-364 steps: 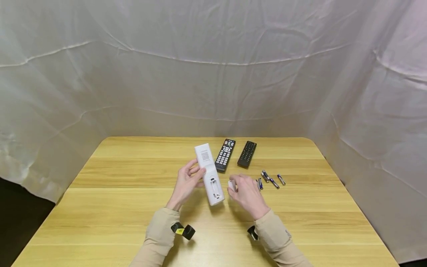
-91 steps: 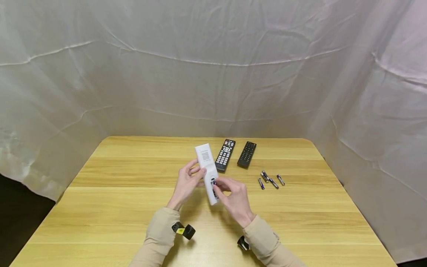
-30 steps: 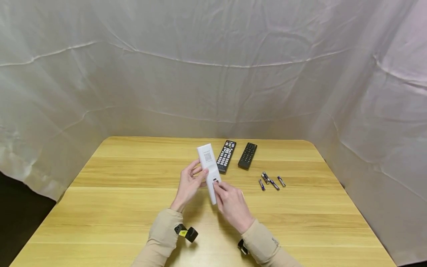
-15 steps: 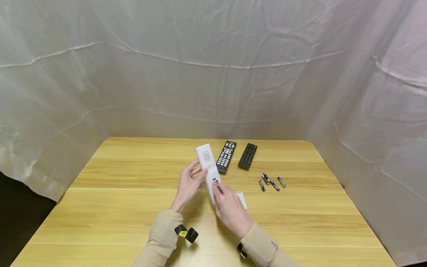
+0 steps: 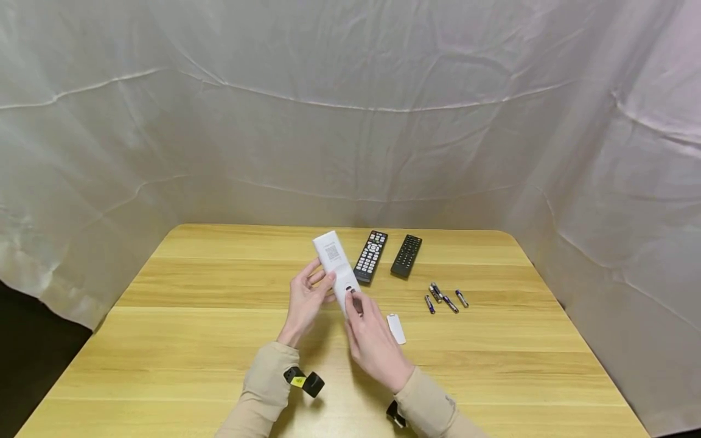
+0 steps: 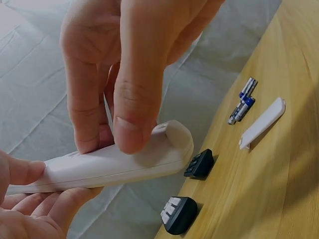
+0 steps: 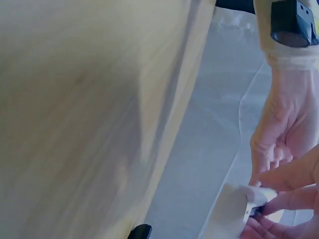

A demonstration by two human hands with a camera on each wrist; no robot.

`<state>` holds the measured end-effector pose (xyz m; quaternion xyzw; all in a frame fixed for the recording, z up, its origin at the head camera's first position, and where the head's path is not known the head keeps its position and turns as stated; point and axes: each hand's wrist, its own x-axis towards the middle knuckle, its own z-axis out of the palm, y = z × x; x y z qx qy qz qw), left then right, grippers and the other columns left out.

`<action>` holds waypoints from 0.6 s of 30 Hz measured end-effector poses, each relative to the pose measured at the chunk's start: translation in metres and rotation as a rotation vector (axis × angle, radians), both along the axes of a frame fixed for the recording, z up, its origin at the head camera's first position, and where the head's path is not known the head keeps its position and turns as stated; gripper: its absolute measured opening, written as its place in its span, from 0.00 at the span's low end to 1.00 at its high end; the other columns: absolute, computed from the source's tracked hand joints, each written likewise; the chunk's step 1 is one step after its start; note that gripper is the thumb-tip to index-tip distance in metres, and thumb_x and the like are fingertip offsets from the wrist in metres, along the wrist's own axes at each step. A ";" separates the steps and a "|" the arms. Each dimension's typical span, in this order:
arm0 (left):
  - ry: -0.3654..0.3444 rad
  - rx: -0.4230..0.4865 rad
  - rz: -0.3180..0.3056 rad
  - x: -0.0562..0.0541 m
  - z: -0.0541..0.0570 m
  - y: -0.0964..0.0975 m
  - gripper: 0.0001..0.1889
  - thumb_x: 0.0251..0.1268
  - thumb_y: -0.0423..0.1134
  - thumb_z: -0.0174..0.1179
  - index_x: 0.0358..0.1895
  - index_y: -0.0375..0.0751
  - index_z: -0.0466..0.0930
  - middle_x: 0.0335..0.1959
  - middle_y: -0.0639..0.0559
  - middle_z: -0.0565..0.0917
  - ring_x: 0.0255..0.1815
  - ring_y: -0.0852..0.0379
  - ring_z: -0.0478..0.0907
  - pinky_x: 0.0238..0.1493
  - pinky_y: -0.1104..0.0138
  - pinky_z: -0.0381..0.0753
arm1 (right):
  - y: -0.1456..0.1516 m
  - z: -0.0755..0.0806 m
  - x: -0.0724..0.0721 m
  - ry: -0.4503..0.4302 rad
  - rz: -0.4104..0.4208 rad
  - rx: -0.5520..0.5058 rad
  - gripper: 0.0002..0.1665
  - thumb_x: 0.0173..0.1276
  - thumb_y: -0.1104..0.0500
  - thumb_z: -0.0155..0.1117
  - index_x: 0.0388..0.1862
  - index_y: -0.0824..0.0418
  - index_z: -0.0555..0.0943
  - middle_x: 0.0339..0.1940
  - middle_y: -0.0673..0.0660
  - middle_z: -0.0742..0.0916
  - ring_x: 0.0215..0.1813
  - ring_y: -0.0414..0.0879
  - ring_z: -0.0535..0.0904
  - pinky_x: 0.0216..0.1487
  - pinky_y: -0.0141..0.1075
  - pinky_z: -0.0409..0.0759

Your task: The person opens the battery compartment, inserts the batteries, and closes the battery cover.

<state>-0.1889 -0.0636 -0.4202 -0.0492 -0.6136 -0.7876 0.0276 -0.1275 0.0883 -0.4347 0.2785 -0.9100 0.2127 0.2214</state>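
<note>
A white remote control (image 5: 331, 250) lies back side up in my left hand (image 5: 306, 301), which grips it along its left edge, thumb on top and fingers beneath. Over its uncovered battery compartment is my right hand (image 5: 378, 347), thumb and fingertips bent down into the opening. A dark bit of what looks like a battery (image 7: 256, 210) shows between those fingertips in the right wrist view; the rest is hidden. To the right of this hand, the white battery cover (image 5: 397, 329) rests on the table.
Several loose blue-and-silver batteries (image 5: 450, 304) lie on the wooden table (image 5: 191, 340) to the right. Behind the hands are a black remote with white keys (image 5: 370, 257) and a smaller black remote (image 5: 406, 257). A pale curtain (image 5: 350, 152) surrounds the table.
Since the earliest frame, the right hand has set the cover down and brought a battery to the compartment. Lately the remote has shifted slightly left, and the cover has come fully into view.
</note>
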 end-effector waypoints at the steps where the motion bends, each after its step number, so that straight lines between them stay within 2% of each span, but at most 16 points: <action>1: 0.003 0.005 0.001 0.000 0.000 0.000 0.26 0.71 0.23 0.55 0.71 0.29 0.65 0.60 0.22 0.78 0.36 0.63 0.88 0.37 0.67 0.92 | 0.001 0.001 -0.001 -0.018 0.009 -0.020 0.32 0.65 0.68 0.67 0.67 0.75 0.72 0.60 0.67 0.79 0.58 0.57 0.79 0.62 0.46 0.86; 6: -0.008 0.033 0.018 0.000 0.000 0.000 0.27 0.71 0.23 0.55 0.72 0.29 0.65 0.59 0.21 0.78 0.33 0.65 0.88 0.35 0.69 0.92 | 0.003 0.003 -0.004 -0.069 0.044 -0.085 0.31 0.65 0.69 0.66 0.67 0.75 0.72 0.61 0.66 0.78 0.56 0.53 0.78 0.58 0.43 0.87; 13: -0.020 0.071 0.019 0.001 0.002 0.000 0.27 0.71 0.23 0.54 0.72 0.31 0.65 0.59 0.21 0.78 0.33 0.64 0.88 0.36 0.69 0.92 | 0.005 0.003 -0.005 0.004 0.041 -0.024 0.31 0.66 0.69 0.65 0.67 0.75 0.72 0.59 0.66 0.78 0.56 0.54 0.78 0.59 0.42 0.87; 18: -0.016 0.075 0.017 0.000 0.000 0.000 0.27 0.71 0.23 0.54 0.72 0.30 0.64 0.59 0.20 0.77 0.33 0.63 0.88 0.37 0.69 0.92 | 0.006 0.001 -0.006 0.001 0.045 -0.024 0.30 0.66 0.70 0.65 0.67 0.74 0.72 0.59 0.66 0.78 0.55 0.54 0.79 0.59 0.42 0.88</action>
